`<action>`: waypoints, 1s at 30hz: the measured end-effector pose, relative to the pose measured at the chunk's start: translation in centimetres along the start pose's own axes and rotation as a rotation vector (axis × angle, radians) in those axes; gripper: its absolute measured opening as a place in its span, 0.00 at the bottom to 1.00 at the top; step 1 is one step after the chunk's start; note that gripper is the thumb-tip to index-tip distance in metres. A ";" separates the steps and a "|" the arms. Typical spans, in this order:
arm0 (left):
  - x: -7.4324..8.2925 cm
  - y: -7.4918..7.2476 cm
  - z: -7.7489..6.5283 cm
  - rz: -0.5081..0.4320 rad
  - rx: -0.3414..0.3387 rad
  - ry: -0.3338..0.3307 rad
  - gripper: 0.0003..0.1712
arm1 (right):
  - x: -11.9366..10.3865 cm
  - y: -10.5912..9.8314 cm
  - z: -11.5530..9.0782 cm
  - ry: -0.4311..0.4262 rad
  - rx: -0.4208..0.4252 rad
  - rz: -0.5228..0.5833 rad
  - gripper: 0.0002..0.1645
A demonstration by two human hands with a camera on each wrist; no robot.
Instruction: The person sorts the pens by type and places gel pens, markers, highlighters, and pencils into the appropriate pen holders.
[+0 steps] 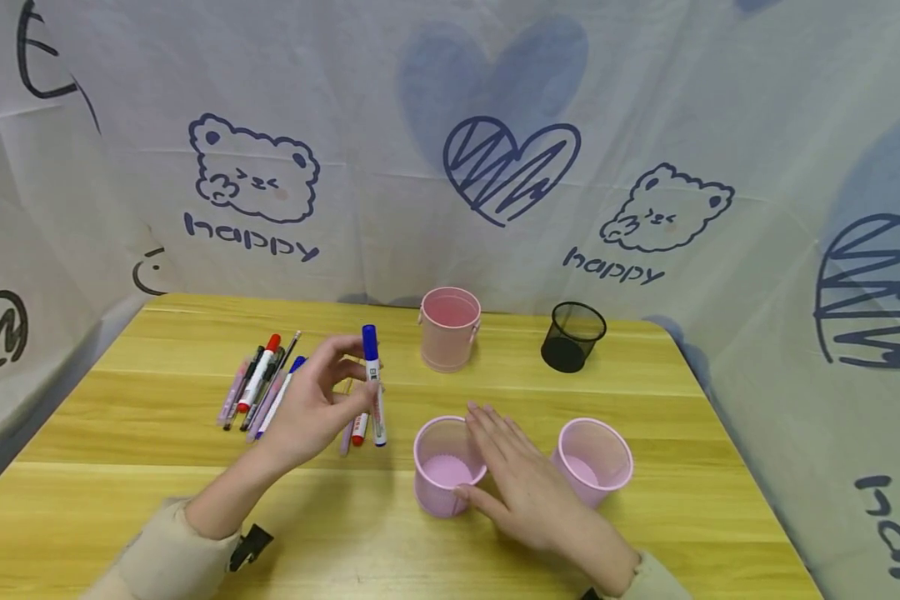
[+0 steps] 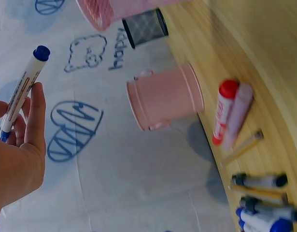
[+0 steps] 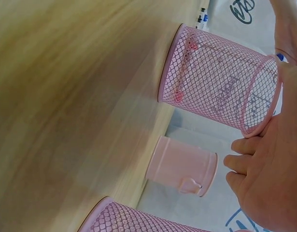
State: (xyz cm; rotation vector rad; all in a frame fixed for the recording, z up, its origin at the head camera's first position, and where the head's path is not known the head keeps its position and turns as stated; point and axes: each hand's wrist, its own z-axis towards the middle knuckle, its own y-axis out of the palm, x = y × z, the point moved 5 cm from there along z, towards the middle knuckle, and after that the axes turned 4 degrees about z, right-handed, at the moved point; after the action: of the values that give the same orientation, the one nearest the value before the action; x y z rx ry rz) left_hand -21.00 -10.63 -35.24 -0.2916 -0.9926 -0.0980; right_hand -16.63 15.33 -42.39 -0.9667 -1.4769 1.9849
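The left hand (image 1: 322, 400) pinches one blue-capped marker (image 1: 373, 383) above the table (image 1: 330, 542) — long axis tilted, cap uppermost — left of the left pink mesh cup (image 1: 427, 493) and apart from it. The right hand (image 1: 521, 483), fingers straight, touches that cup's rim. I count two such cups with the right pink mesh cup (image 1: 603, 446), then one pink bucket (image 1: 446, 346), one black cup (image 1: 570, 352); the pens (image 1: 253, 379) overlap too much to count.
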 end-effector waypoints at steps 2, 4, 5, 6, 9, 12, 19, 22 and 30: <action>0.1 0.7 0.1 -0.061 -0.022 0.014 0.25 | 0.0 0.0 0.0 0.004 -0.004 0.001 0.51; 0.1 1.4 0.1 -0.102 -0.041 0.012 0.24 | 0.0 0.0 0.1 0.008 -0.008 0.003 0.51; 0.0 1.7 0.1 -0.118 -0.050 0.013 0.24 | 0.0 0.0 0.1 0.010 -0.009 0.006 0.51; 0.0 2.0 0.1 -0.129 -0.056 0.014 0.23 | 0.0 0.0 0.1 0.011 -0.009 0.009 0.51; -0.1 2.7 0.1 -0.128 -0.073 0.016 0.23 | 0.0 0.0 0.1 0.015 -0.009 0.017 0.51; -0.3 3.4 -0.1 -0.100 -0.089 0.007 0.23 | 0.0 0.1 0.1 0.015 -0.008 0.021 0.51; -1.3 4.8 -0.6 -0.049 -0.162 0.004 0.19 | -0.1 0.0 0.0 0.014 -0.008 0.024 0.51; -1.7 5.3 -1.0 -0.009 -0.198 0.023 0.18 | -0.1 0.0 0.0 0.012 -0.009 0.021 0.51; -2.4 5.9 -1.4 0.213 -0.227 0.093 0.14 | -0.1 -0.1 0.0 0.014 -0.011 0.021 0.51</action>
State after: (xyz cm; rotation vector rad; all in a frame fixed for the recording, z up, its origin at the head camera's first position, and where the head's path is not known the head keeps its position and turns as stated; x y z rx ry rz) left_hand -19.86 -5.54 -39.12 -0.5940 -0.8536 -0.0302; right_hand -16.58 15.30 -42.30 -1.0021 -1.4769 1.9826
